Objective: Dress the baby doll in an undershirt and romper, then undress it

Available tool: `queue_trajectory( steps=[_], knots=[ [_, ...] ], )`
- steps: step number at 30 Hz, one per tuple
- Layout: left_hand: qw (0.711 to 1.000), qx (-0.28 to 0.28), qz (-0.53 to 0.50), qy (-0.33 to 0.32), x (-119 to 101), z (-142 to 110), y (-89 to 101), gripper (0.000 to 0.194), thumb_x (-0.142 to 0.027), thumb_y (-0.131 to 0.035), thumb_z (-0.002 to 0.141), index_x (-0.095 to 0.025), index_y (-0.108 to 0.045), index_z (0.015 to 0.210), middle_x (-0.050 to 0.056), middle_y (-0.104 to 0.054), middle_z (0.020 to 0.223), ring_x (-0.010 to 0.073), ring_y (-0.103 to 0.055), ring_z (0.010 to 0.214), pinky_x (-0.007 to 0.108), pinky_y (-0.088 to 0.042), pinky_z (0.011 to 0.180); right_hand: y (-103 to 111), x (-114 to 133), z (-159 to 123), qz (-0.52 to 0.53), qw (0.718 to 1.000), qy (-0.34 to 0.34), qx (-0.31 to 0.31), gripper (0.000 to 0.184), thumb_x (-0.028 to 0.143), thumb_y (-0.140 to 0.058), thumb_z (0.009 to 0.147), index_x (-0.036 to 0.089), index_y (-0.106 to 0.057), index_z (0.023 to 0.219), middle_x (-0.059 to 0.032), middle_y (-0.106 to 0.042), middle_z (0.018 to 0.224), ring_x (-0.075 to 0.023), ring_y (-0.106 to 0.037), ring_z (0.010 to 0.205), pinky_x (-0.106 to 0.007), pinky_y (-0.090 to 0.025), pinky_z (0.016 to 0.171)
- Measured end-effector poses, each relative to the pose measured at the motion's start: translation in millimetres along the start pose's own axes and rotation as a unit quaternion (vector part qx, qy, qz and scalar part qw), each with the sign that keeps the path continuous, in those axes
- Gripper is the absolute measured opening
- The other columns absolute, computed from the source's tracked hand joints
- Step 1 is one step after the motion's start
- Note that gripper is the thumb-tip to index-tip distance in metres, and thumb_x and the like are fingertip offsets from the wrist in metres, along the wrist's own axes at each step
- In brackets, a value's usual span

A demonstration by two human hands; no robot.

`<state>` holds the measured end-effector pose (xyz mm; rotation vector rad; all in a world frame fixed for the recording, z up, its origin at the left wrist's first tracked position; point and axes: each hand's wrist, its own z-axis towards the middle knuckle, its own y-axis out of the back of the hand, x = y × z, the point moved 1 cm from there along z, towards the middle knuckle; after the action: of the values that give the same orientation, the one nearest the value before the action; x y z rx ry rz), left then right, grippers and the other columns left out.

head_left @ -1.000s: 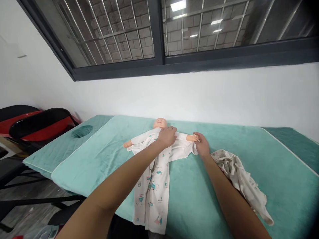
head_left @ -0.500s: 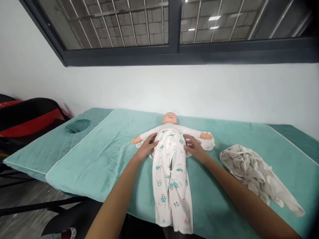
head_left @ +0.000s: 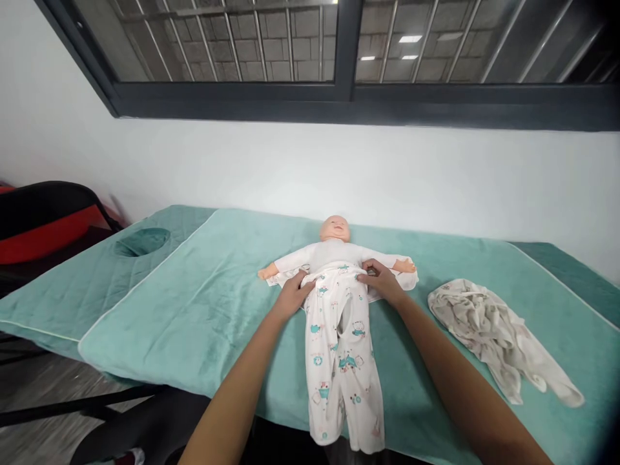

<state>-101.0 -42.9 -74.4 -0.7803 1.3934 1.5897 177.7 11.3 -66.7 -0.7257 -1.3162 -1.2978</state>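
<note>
A baby doll (head_left: 335, 228) lies on its back on a teal towel-covered table (head_left: 203, 303), arms spread, in a white top. White printed trousers (head_left: 339, 349) cover its lower body and hang over the table's front edge. My left hand (head_left: 293, 292) grips the trousers' waistband at the doll's left-side waist, fingers curled. My right hand (head_left: 380, 280) pinches the waistband on the other side. A white cloth (head_left: 407, 281) lies under the doll's torso.
A crumpled off-white garment (head_left: 494, 329) lies on the table to the right. A round face hole (head_left: 141, 240) sits in the padding at the left. A black and red chair (head_left: 43, 226) stands at the far left. A white wall and barred window are behind.
Both hands moved from the doll's shoulder and hand down to its waist and took hold of the trousers' waistband, which has slid lower, baring the white top. The camera shifted slightly.
</note>
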Motion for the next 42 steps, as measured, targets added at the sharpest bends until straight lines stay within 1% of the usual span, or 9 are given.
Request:
queue_trajectory(
  steps=[6,10,15,23,27,31,35,38,42],
  knots=[
    [0.994,0.095,-0.059,0.019,-6,-13,15.9,0.041,-0.052,-0.066,0.077,-0.018,-0.06,0.099,0.002,-0.059,0.09,0.0193,-0.053,0.085,0.029,-0.042,0.073,-1,-2,-10,0.004,0.999,0.022,-0.031,0.034,0.047,-0.073,0.074,0.023,-0.06,0.095,0.0009,-0.053,0.086,-0.0148,-0.048,0.076,-0.027,-0.042,0.07],
    [0.982,0.157,-0.1,0.032,-3,-25,22.7,0.064,-0.043,-0.081,0.061,-0.019,-0.056,0.115,0.003,-0.059,0.101,0.0195,-0.054,0.091,0.029,-0.043,0.078,3,0,-9,-0.023,0.998,0.037,0.034,0.032,0.05,-0.072,0.075,0.022,-0.058,0.083,0.003,-0.046,0.074,-0.0143,-0.043,0.069,-0.027,-0.039,0.065],
    [0.998,0.051,0.019,0.034,-7,-40,8.8,0.038,-0.042,-0.074,0.069,-0.019,-0.059,0.095,-0.003,-0.054,0.081,0.0148,-0.048,0.074,0.025,-0.037,0.067,9,5,-13,-0.033,0.993,0.102,0.057,0.033,0.05,-0.07,0.078,0.022,-0.055,0.068,-0.0002,-0.054,0.078,-0.0182,-0.049,0.08,-0.032,-0.04,0.076],
    [0.98,-0.162,0.092,0.073,-21,-63,-17.1,0.02,-0.037,-0.051,0.083,-0.021,-0.047,0.072,-0.005,-0.043,0.062,0.0146,-0.043,0.063,0.027,-0.033,0.062,4,8,-31,0.177,0.983,-0.005,-0.045,0.044,0.052,-0.064,0.08,0.023,-0.037,0.062,0.0061,-0.034,0.058,-0.0123,-0.031,0.055,-0.027,-0.027,0.055],
    [0.996,-0.06,0.014,0.064,-31,-71,-17.8,0.02,-0.038,-0.053,0.085,-0.02,-0.057,0.092,-0.001,-0.059,0.083,0.0174,-0.053,0.078,0.028,-0.042,0.072,11,13,-39,0.087,0.991,0.001,0.098,0.037,0.053,-0.067,0.079,0.022,-0.049,0.07,0.0061,-0.039,0.061,-0.0121,-0.034,0.057,-0.026,-0.026,0.055],
    [0.992,0.103,-0.056,0.042,-43,-86,-2.4,0.057,-0.041,-0.071,0.076,-0.021,-0.05,0.125,0.005,-0.06,0.115,0.0226,-0.056,0.104,0.032,-0.045,0.088,20,23,-56,-0.013,0.977,0.06,0.206,0.036,0.049,-0.08,0.068,0.021,-0.059,0.077,0.003,-0.052,0.077,-0.0138,-0.045,0.07,-0.025,-0.035,0.063],
    [0.995,0.081,0.048,0.04,-47,-98,-4.6,0.032,-0.04,-0.07,0.076,-0.02,-0.06,0.099,0.001,-0.059,0.095,0.0197,-0.055,0.09,0.03,-0.044,0.079,13,26,-79,-0.017,0.963,0.061,0.261,0.029,0.047,-0.076,0.073,0.02,-0.066,0.076,0.0004,-0.061,0.085,-0.0177,-0.053,0.079,-0.028,-0.041,0.071],
    [0.991,-0.027,0.13,0.031,-46,-102,-23.8,0.023,-0.037,-0.063,0.078,-0.02,-0.051,0.07,-0.002,-0.051,0.073,0.0172,-0.049,0.075,0.028,-0.038,0.07,4,16,-89,0.03,0.985,-0.003,0.168,0.029,0.043,-0.07,0.077,0.019,-0.059,0.065,0.003,-0.052,0.064,-0.0144,-0.047,0.064,-0.026,-0.036,0.06],
    [0.989,-0.101,0.081,0.069,-51,-107,-46.4,0.022,-0.039,-0.055,0.085,-0.02,-0.052,0.075,-0.002,-0.053,0.072,0.0175,-0.05,0.073,0.028,-0.038,0.067,2,8,-97,0.111,0.993,-0.047,-0.012,0.029,0.041,-0.068,0.076,0.02,-0.054,0.064,0.0037,-0.048,0.06,-0.0134,-0.044,0.059,-0.025,-0.035,0.056]
  ],
)
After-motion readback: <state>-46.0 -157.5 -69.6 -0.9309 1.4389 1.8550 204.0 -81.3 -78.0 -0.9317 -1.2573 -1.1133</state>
